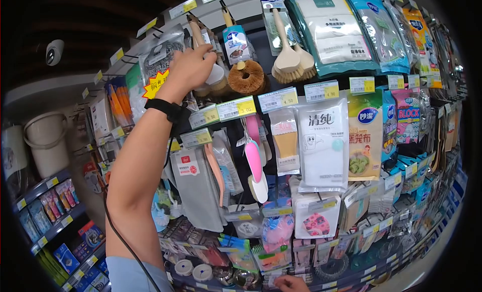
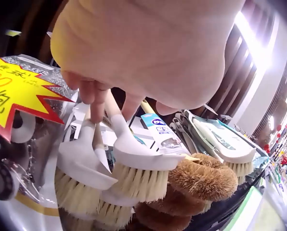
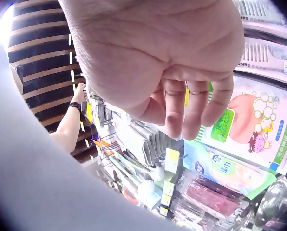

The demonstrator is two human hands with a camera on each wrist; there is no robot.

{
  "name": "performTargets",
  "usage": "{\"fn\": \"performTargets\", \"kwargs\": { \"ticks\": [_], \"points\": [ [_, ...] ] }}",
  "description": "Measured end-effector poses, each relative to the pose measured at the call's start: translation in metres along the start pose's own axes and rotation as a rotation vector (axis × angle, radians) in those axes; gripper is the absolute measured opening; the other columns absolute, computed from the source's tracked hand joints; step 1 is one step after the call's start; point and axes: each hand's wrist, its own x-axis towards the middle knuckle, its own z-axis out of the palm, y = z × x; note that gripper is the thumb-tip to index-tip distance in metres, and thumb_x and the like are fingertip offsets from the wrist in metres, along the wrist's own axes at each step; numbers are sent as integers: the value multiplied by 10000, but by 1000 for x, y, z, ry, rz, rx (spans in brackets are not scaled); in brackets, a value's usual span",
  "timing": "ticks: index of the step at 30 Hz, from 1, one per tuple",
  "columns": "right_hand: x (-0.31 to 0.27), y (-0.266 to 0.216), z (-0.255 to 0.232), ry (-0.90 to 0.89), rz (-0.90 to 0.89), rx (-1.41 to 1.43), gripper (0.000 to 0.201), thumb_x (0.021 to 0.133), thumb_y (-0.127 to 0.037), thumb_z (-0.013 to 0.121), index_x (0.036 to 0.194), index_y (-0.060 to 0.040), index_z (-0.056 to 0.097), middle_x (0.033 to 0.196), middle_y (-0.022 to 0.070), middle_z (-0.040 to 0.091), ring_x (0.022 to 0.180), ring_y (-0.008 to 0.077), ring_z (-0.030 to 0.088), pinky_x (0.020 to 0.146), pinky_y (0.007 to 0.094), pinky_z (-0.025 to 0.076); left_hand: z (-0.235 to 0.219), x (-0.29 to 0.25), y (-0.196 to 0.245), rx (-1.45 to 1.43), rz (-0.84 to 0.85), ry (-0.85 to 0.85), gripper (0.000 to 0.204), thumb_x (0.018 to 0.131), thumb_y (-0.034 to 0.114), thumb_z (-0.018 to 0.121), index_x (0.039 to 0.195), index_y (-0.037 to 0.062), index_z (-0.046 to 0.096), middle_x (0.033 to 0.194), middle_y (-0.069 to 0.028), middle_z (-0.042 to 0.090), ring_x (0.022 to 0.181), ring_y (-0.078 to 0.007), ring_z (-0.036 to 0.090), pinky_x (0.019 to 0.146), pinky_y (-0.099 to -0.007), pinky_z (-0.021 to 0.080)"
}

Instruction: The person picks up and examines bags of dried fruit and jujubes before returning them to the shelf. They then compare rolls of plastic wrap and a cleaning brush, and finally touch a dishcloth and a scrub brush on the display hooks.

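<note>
In the head view my left hand (image 1: 193,68) is raised to the upper hooks, at a white-headed brush (image 1: 217,77). The left wrist view has its fingers around the pale handle of that white scrubbing brush (image 2: 138,159), whose stiff cream bristles point down. Another white brush (image 2: 81,166) hangs close on the left, and a round brown fibre brush (image 2: 203,178) on the right. My right hand (image 3: 158,72) hangs low with loosely bent fingers, holding nothing, before a green-and-white bath towel package (image 3: 254,120). Only part of it (image 1: 292,283) appears at the head view's bottom edge.
Price tags (image 1: 236,107) line the rack's front edges. A packet with a yellow starburst label (image 1: 155,83) hangs left of my left hand. Below hang a pink-and-white brush (image 1: 254,161), grey cloths (image 1: 196,191) and white packets (image 1: 323,146). A bucket (image 1: 46,136) stands at far left.
</note>
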Motion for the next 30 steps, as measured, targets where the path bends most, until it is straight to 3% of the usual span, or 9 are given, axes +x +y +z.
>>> {"fn": "performTargets", "kwargs": {
  "ticks": [5, 14, 16, 18, 20, 21, 27, 28, 30],
  "points": [
    [3, 8, 1, -16, -24, -96, 186, 944, -20, 620, 1117, 0, 683, 954, 102, 713, 893, 181, 668, 808, 316, 540, 10, 6, -9, -31, 55, -30, 522, 965, 489, 437, 1338, 207, 668, 1328, -210, 642, 1210, -480, 533, 1084, -564, 384],
    [7, 7, -1, -7, -88, -74, 191, 936, 0, 610, 1113, -2, 680, 930, 112, 711, 852, 203, 677, 774, 325, 544, 6, 8, -16, -99, 83, 92, 394, 944, 415, 524, 1194, 153, 682, 1217, -182, 679, 1163, -463, 550, 1029, -563, 409],
    [7, 8, 1, -14, -61, -43, 183, 937, 8, 611, 1108, -3, 677, 912, 112, 709, 840, 203, 676, 765, 327, 541, 5, 10, -20, -140, 125, 141, 347, 932, 291, 544, 1166, 64, 663, 1146, -241, 697, 1083, -476, 596, 1004, -498, 443],
    [10, 15, 2, -18, -68, -100, 173, 943, 12, 609, 1103, -2, 673, 896, 111, 707, 832, 202, 677, 759, 328, 540, 6, 15, -28, -134, 132, 145, 342, 923, 265, 557, 1169, 50, 657, 1127, -247, 705, 1073, -463, 620, 993, -485, 463],
    [11, 18, 3, -7, -96, -104, 161, 943, 15, 610, 1093, 1, 670, 884, 110, 705, 829, 200, 678, 759, 326, 541, 5, 18, -32, -176, 185, 141, 336, 922, 262, 562, 1164, 49, 655, 1089, -242, 718, 1040, -435, 654, 951, -469, 487],
    [11, 21, 4, -15, -86, -101, 162, 943, 16, 609, 1093, 1, 668, 891, 108, 706, 836, 196, 679, 761, 325, 541, 3, 19, -34, -252, 206, 118, 323, 920, 245, 575, 1164, 48, 653, 1032, -201, 733, 958, -365, 689, 885, -421, 511],
    [12, 26, 6, -50, -8, -31, 169, 944, 21, 596, 1098, -1, 659, 907, 87, 692, 862, 173, 664, 770, 320, 537, -1, 19, -46, -365, 149, 63, 281, 942, 193, 564, 1165, 51, 658, 949, -126, 719, 852, -209, 657, 803, -326, 502],
    [13, 27, 7, -54, 16, -8, 169, 946, 18, 589, 1100, -3, 658, 908, 82, 687, 865, 167, 658, 769, 317, 535, -2, 19, -48, -366, 151, 62, 281, 942, 193, 564, 1165, 51, 658, 949, -126, 719, 852, -209, 657, 803, -326, 502],
    [14, 21, 7, -59, -7, -33, 165, 947, 7, 589, 1096, -3, 658, 900, 80, 681, 862, 164, 653, 764, 316, 532, -3, 18, -51, -412, 155, 46, 316, 925, 249, 595, 1166, 71, 695, 1033, -196, 747, 954, -360, 710, 870, -415, 531]
  ]
}}
